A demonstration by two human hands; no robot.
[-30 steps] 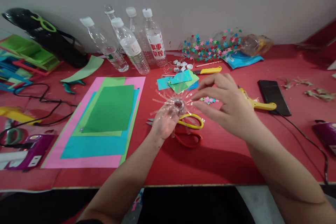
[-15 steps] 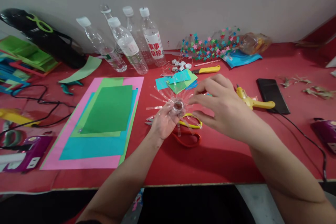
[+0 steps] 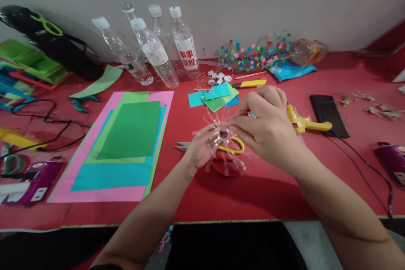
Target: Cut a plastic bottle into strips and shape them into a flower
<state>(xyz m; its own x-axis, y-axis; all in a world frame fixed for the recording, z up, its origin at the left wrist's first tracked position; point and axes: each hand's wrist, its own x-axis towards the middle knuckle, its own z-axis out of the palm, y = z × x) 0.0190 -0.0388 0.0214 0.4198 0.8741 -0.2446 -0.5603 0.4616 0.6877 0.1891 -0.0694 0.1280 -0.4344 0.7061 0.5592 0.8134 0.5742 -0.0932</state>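
A clear plastic bottle top [image 3: 223, 133], cut into strips that fan out all round its neck, is held above the red table. My left hand [image 3: 202, 145] is closed round it from the left, neck facing up. From the right, my right hand [image 3: 264, 124] pinches at one of the clear strips, thumb and fingertips together. Beneath the bottle top lie scissors [image 3: 237, 147] with yellow and red handles, partly hidden by the strips and my left hand. Their blades point left.
Coloured paper sheets [image 3: 129, 130] lie left. Several plastic bottles [image 3: 156, 52] stand along the wall. A yellow cutter knife [image 3: 253, 83] and paper scraps [image 3: 218, 96] lie behind my hands. A yellow glue gun [image 3: 308, 125] and black phone [image 3: 329, 114] are right, with a cable [image 3: 363, 160] trailing forward.
The bottle top has shifted slightly right and tilted. My right hand has closed its fingers from a spread pose onto a strip. The things on the table stay put.
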